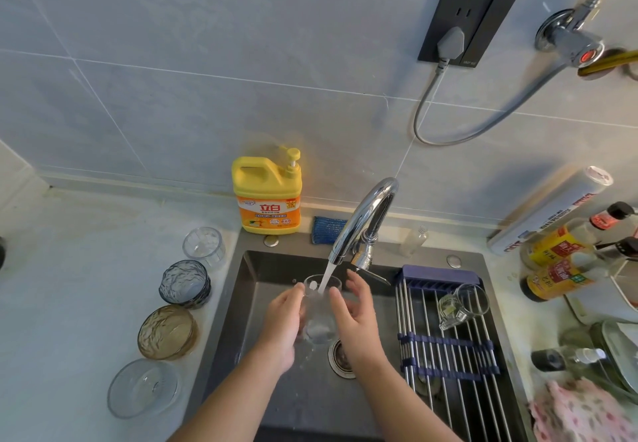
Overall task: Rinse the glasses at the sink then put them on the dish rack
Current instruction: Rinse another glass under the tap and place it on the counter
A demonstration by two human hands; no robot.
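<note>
Already one mug (pixel 462 305) lay on the dish rack (pixel 448 355), the left hand (pixel 281 324) clasped a glass (pixel 319 317) under the running tap (pixel 366 213), the right hand (pixel 357 320) held its fingers (pixel 357 286) loose beside it, and four more glasses (pixel 167 331) waited on the left tabletop (pixel 86 269).

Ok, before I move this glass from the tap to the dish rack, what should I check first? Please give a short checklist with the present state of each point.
1. Grip on the glass: the left hand is wrapped round it. Ok.
2. Second support: the right hand is open beside the glass. Whether it touches: cannot tell.
3. Rinsed clean: the water stream runs into the glass. Whether it is clean: cannot tell.
4. Emptied: the mouth faces up and water is pouring in. Not ok.
5. Free place on the dish rack: bare bars lie nearer to you than the glass mug, which lies on its side. Ok.
</note>
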